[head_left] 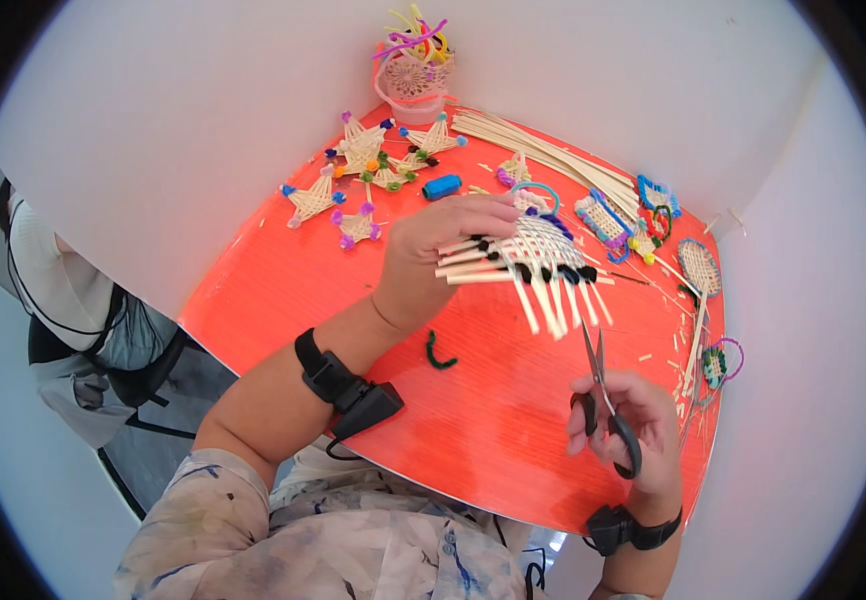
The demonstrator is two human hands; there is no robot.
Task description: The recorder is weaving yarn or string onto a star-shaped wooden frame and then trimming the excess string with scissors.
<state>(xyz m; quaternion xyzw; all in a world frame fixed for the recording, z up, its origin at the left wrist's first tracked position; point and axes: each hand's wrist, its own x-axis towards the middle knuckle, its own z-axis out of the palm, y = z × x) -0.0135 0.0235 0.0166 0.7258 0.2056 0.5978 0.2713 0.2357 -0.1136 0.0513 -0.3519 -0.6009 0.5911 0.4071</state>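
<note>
My left hand point(443, 240) grips a woven piece point(538, 245) of pale flat strips, raised over the red table point(353, 300). Loose strip ends fan out toward me and to the left, with dark fuzzy ties along the weave and a light blue loop at its far side. In my right hand point(638, 420) is a pair of scissors point(601, 395) with black handles, fingers through the loops. The blades point away from me, slightly parted, their tips just below the hanging strip ends. A short dark green pipe cleaner point(440, 352) lies on the table below my left hand.
Woven stars point(361, 148) with coloured tips lie at the far left, near a blue spool point(442, 187). Behind stands a basket point(416, 80) of pipe cleaners. Long pale strips point(553, 155) and small woven pieces point(603, 220) line the right side. A seated person point(73, 270) is beyond the partition.
</note>
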